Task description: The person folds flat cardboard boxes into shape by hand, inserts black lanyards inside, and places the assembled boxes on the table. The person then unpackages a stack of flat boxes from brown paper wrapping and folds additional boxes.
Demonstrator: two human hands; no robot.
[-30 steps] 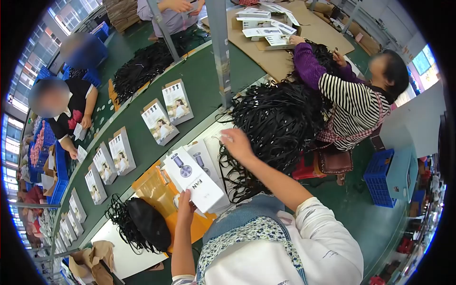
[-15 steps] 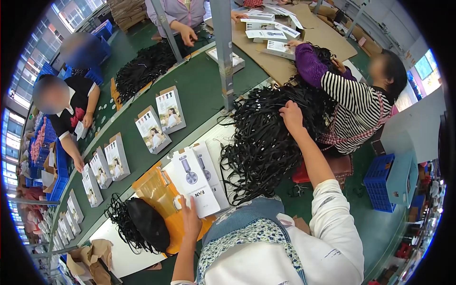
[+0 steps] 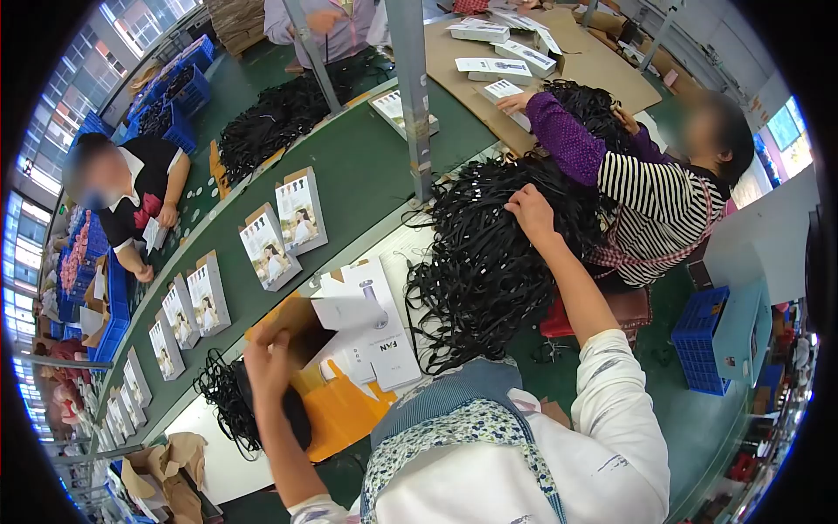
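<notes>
My right hand point(image 3: 530, 212) rests on a large heap of black straps point(image 3: 484, 253), fingers pinched on a strap. On the left, my left hand point(image 3: 271, 358) is closed at the edge of a raised brown-orange flap point(image 3: 307, 330); exactly how it grips is hard to see. Under the flap lie white printed pieces point(image 3: 353, 362) and an orange sheet point(image 3: 345, 419). A white fan box point(image 3: 371, 293), printed with a fan and the word FAN, lies just to the right. Beside my left forearm is a dark rounded item point(image 3: 297, 424) with a bundle of thin black cords point(image 3: 223, 397).
A green conveyor belt point(image 3: 349, 192) carries several upright printed boxes point(image 3: 271, 249). A metal post point(image 3: 408, 105) stands at its near edge. One co-worker in striped sleeves point(image 3: 642, 179) works at right, beside cardboard point(image 3: 471, 83) holding more boxes. Others stand across the belt. Blue crates point(image 3: 698, 327) sit at lower right.
My left hand has moved left and up, and the brown-orange flap is now raised, showing white pieces beneath. My right hand stays on the straps. The belt boxes have shifted slightly left and down.
</notes>
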